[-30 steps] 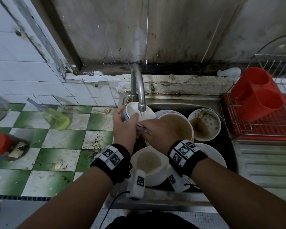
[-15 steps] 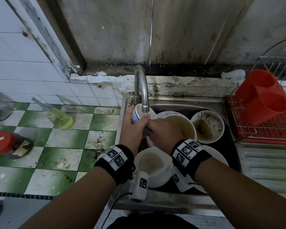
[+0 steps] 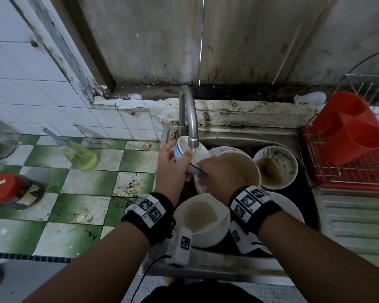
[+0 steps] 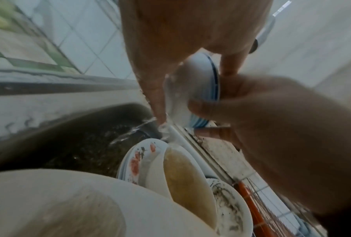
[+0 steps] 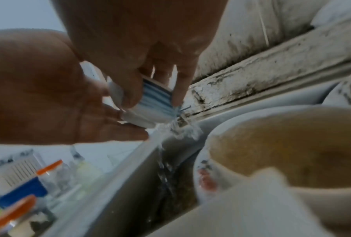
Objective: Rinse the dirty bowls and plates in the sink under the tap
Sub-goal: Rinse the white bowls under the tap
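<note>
A small white bowl with blue stripes (image 3: 185,153) is tilted on its side right under the spout of the metal tap (image 3: 189,119). My left hand (image 3: 173,167) grips its rim and side; my right hand (image 3: 214,171) grips its lower part. The left wrist view shows the striped bowl (image 4: 193,83) between both hands with water running off it. In the right wrist view my fingers (image 5: 130,91) curl over the bowl (image 5: 152,104). Below, the sink (image 3: 239,138) holds several dirty dishes: a large bowl of brown liquid (image 3: 245,167), a stained bowl (image 3: 276,167), a near bowl (image 3: 201,217) and a plate (image 3: 291,211).
A red plastic holder (image 3: 348,127) lies in a wire rack (image 3: 315,171) right of the sink, with a draining board (image 3: 354,219) in front of it. On the green-and-white tiled counter (image 3: 85,193) to the left lie a yellow-green bottle (image 3: 79,155) and a red-lidded jar (image 3: 9,189).
The striped bowl has turned from mouth-up to lying on its side under the spout. Both hands keep their hold and stay at the tap.
</note>
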